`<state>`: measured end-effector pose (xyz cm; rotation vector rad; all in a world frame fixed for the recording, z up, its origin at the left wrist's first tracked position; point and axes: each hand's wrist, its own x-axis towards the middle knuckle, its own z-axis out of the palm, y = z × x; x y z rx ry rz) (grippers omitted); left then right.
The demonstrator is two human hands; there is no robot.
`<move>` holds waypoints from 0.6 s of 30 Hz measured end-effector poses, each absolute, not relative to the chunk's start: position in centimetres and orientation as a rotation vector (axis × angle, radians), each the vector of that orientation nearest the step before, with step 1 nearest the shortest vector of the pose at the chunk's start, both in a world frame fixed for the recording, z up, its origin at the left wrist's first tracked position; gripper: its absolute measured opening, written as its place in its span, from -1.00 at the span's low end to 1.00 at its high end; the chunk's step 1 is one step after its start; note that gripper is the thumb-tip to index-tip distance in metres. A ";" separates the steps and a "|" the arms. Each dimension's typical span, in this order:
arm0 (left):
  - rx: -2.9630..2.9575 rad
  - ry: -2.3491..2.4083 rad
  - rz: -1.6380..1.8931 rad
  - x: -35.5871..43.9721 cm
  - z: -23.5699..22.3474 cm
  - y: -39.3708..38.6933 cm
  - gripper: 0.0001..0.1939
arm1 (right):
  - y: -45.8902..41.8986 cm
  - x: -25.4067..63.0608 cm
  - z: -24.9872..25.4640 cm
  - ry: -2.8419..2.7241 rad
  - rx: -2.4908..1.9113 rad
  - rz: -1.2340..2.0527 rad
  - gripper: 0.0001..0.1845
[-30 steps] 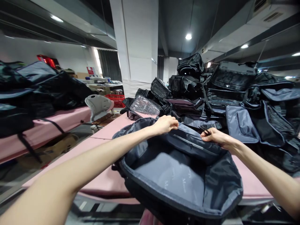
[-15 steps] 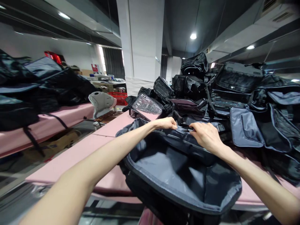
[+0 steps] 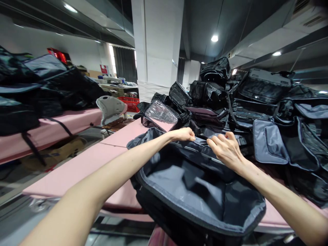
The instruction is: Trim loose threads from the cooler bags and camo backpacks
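Note:
An open dark backpack (image 3: 194, 191) with grey-blue lining lies on the pink table (image 3: 84, 164) in front of me, its mouth gaping toward me. My left hand (image 3: 183, 134) pinches the far rim of the bag, fingers closed on the fabric. My right hand (image 3: 225, 148) rests close beside it on the same rim near a zipper line, fingers curled and pressed on the fabric. In the earlier frames small black scissors showed in this hand; they are hidden now.
A big heap of black and grey bags (image 3: 256, 99) fills the table's far right. A clear plastic-wrapped piece (image 3: 161, 114) lies behind the bag. More bags (image 3: 38, 89) pile on a second pink table at left; a grey chair (image 3: 110, 109) stands between. A white pillar (image 3: 156, 48) rises behind.
My right hand has slid left along the bag's far rim to just beside my left hand. The left hand has stayed gripping the rim.

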<state>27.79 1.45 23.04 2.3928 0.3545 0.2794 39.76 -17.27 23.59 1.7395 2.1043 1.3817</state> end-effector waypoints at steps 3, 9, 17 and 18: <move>2.424 0.345 0.282 27.8 23.0 1.5 -0.84 | -17.5 39.9 23.7 2.127 1.748 1.342 -0.76; 2.529 0.337 0.277 27.8 22.6 1.7 -0.82 | -17.1 42.0 23.6 2.381 2.146 0.941 -0.90; 2.634 0.338 0.363 27.4 22.8 0.7 -0.81 | -16.0 41.6 23.7 2.346 2.032 1.008 -0.89; 2.637 0.338 0.367 27.3 22.8 0.6 -0.81 | -16.0 41.5 23.8 2.329 2.002 1.034 -0.88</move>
